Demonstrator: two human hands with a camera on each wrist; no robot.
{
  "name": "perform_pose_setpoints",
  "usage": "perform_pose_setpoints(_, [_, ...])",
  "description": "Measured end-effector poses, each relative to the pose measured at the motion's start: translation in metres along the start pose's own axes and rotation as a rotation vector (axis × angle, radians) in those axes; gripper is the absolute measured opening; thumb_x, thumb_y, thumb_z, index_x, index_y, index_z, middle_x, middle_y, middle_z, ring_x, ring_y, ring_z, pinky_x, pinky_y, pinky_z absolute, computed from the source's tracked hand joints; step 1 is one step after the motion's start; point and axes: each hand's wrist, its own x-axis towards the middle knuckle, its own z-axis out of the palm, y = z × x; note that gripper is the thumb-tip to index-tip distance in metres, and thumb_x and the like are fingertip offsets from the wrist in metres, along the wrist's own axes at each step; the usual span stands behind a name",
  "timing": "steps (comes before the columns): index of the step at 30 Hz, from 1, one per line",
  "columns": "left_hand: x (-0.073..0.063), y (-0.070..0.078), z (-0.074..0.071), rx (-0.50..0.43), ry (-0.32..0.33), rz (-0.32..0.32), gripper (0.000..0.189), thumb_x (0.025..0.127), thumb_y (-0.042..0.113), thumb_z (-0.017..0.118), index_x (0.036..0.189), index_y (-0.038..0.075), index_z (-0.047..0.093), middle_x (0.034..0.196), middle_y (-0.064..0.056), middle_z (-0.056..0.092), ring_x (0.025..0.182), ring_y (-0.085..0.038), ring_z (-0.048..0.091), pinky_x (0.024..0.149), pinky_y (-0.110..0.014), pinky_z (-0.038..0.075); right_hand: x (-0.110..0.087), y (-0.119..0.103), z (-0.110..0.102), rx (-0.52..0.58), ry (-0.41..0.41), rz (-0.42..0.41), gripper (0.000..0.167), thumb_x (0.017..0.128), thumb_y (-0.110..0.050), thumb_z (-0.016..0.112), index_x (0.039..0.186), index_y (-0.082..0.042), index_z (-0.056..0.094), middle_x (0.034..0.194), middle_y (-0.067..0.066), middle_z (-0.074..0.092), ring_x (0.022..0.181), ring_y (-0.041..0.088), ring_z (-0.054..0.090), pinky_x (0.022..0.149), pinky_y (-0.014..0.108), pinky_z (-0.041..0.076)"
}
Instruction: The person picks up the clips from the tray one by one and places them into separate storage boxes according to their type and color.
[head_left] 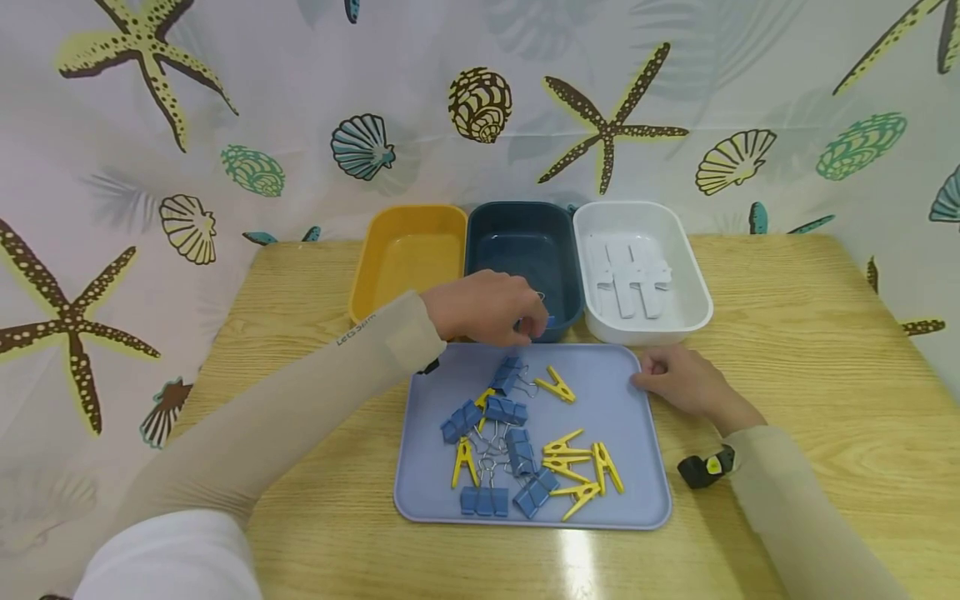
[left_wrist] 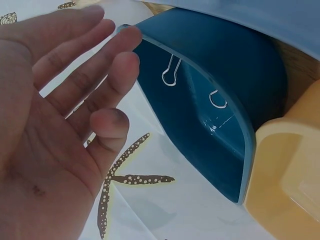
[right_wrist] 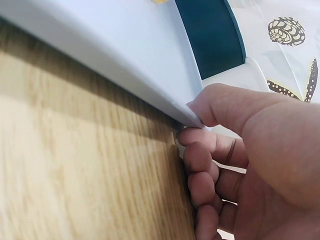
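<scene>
My left hand (head_left: 491, 307) hovers over the near side of the dark blue bin (head_left: 521, 250). In the left wrist view its fingers (left_wrist: 107, 82) are loosely bent and hold nothing. Wire handles (left_wrist: 170, 79) of binder clips show inside that bin. My right hand (head_left: 686, 382) pinches the far right corner of the pale blue tray (head_left: 615, 408), thumb on top of the rim and fingers beneath in the right wrist view. Several blue binder clips (head_left: 520, 452) lie on the tray's left and middle. Several yellow clothespins (head_left: 606, 468) lie among and right of them.
A yellow bin (head_left: 408, 258) stands left of the blue one, side by side. To the right, a white bin (head_left: 690, 292) holds several white clip-like pieces (head_left: 633, 279). All stand on a wooden table (head_left: 787, 317) before a patterned curtain (head_left: 420, 50).
</scene>
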Motion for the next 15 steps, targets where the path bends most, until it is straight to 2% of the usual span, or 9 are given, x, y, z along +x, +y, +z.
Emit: perform_pose_setpoints(15, [-0.0002,0.0033,0.0035,-0.001,-0.029,0.003,0.024,0.088,0.030,0.070,0.110,0.023,0.071,0.104,0.008,0.068,0.091,-0.009,0.058,0.082,-0.026,0.050,0.0001,-0.0003,0.0001,-0.003,0.002,-0.001,0.025,0.089,-0.024,0.064,0.070,-0.011,0.053,0.067,0.001,0.051,0.065,0.017,0.047,0.061,0.028,0.037])
